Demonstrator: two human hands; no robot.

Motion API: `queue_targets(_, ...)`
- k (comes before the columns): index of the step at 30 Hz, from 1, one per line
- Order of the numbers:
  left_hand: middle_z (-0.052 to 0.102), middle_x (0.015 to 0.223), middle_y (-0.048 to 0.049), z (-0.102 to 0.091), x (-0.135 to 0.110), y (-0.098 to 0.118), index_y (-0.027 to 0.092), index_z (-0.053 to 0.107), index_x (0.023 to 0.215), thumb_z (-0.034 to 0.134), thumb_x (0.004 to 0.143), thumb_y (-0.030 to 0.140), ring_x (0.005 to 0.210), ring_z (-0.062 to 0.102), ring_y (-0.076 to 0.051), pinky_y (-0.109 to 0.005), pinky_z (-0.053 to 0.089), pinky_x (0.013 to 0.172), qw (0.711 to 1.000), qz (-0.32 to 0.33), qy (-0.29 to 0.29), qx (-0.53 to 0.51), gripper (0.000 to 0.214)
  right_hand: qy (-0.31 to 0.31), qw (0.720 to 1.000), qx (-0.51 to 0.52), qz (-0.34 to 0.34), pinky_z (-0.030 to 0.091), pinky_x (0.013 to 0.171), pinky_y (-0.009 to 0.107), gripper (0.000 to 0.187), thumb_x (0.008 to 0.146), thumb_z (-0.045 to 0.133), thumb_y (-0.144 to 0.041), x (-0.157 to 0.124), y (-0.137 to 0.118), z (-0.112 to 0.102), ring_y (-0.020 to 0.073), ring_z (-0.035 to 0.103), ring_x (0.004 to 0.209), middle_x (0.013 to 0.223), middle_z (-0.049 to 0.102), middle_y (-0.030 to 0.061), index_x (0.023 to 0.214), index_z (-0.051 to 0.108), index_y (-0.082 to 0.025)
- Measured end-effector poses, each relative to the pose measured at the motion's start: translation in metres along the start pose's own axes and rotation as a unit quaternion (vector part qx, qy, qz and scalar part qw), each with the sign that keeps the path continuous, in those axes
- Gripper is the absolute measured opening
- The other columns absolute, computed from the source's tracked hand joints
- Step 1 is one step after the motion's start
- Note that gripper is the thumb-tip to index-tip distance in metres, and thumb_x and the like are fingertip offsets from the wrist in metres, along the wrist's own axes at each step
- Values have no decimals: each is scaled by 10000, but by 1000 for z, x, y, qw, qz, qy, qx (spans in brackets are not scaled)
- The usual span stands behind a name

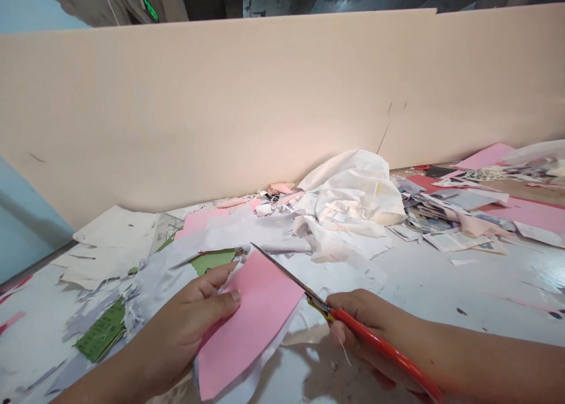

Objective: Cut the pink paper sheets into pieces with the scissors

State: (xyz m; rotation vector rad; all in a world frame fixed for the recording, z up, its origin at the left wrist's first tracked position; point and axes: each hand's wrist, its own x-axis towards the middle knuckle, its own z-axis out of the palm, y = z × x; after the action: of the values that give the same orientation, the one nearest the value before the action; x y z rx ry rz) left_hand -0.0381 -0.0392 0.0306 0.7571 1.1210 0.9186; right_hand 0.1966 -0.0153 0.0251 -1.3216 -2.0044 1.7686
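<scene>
My left hand (200,315) is closed on a pink sheet of paper (253,318), thumb on top and fingers underneath. White material shows below the sheet's lower right edge. In my right hand (366,327) is a pair of scissors (379,345) with red handles, its metal blades pointing up and left. The blades lie along the upper right edge of the pink paper. Whether the blades are parted cannot be made out. Part of the lower handle is hidden behind my right hand. A thin thread hangs near my right fingertips.
A crumpled white heap (353,198) lies against the beige partition (220,115) at the back. Green printed pieces (101,330) and white sheets (119,236) lie to the left. Mixed paper scraps (441,215) and more pink sheets (534,212) are at the right.
</scene>
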Motion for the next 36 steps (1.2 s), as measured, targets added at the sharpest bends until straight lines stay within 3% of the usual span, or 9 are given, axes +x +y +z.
queue_targets(6, 649, 752, -15, -1, 0, 2, 277, 436, 1191, 630, 681, 269, 535, 590, -147, -238, 445, 484, 1000, 7, -9, 27, 546, 19, 999, 22, -16, 266, 287, 131, 301, 714, 512, -481, 9, 15, 1, 36, 314, 320, 422, 330, -77, 708, 444, -188)
queue_targets(13, 640, 718, -12, -9, 3, 2, 245, 425, 1202, 597, 711, 281, 539, 568, -125, -206, 422, 476, 995, 36, -14, 92, 522, 48, 995, 74, -51, 247, 321, 170, 482, 700, 402, -659, 14, 25, 1, 35, 304, 332, 462, 338, -62, 615, 335, -189)
queue_targets(17, 647, 728, -24, -14, 8, 3, 240, 417, 1213, 592, 710, 306, 549, 582, -142, -211, 422, 466, 993, 45, -14, 107, 536, 34, 985, 125, -111, 340, 410, 192, 482, 730, 379, -645, 17, 30, 2, 57, 420, 408, 538, 417, -41, 624, 361, -175)
queue_targets(20, 654, 742, -27, -12, 7, 3, 243, 443, 1197, 602, 706, 304, 564, 591, -138, -199, 424, 473, 993, 26, -40, 109, 520, 33, 973, 197, -118, 431, 554, 256, 479, 743, 365, -638, 22, 34, 3, 125, 556, 566, 614, 526, 9, 692, 417, -165)
queue_targets(23, 658, 777, -38, -7, 4, 2, 231, 493, 1159, 612, 699, 314, 595, 597, -138, -196, 431, 495, 990, 22, -62, 124, 482, 24, 954, 274, -122, 444, 677, 309, 490, 742, 377, -635, 31, 38, 4, 181, 600, 750, 774, 604, 79, 768, 457, -152)
queue_targets(26, 656, 824, -42, 0, 1, -2, 227, 536, 1116, 612, 706, 300, 659, 600, -140, -200, 441, 550, 986, 13, -78, 149, 423, -11, 930, 327, -165, 426, 752, 326, 446, 704, 509, -576, 39, 35, 7, 192, 577, 842, 888, 590, 95, 810, 481, -143)
queue_targets(29, 649, 880, -51, 2, 0, -6, 232, 546, 1104, 591, 725, 301, 719, 601, -156, -211, 441, 581, 979, 2, -110, 171, 387, -40, 921, 344, -180, 427, 659, 270, 305, 658, 651, -380, 43, 22, 11, 129, 549, 677, 701, 531, 6, 728, 456, -157)
queue_targets(33, 636, 913, -53, 0, 3, -10, 243, 521, 1128, 563, 741, 336, 751, 600, -174, -222, 441, 582, 973, 18, -121, 193, 401, -18, 931, 317, -179, 348, 515, 188, 279, 613, 659, -167, 47, 4, 14, 48, 393, 511, 586, 389, -64, 649, 383, -173)
queue_targets(36, 632, 907, -52, -4, 8, -9, 234, 514, 1134, 566, 733, 354, 722, 594, -162, -209, 434, 559, 968, 38, -103, 224, 421, 4, 959, 218, -182, 304, 459, 189, 260, 605, 623, -138, 54, -3, 9, 53, 370, 480, 554, 381, -70, 665, 374, -180)
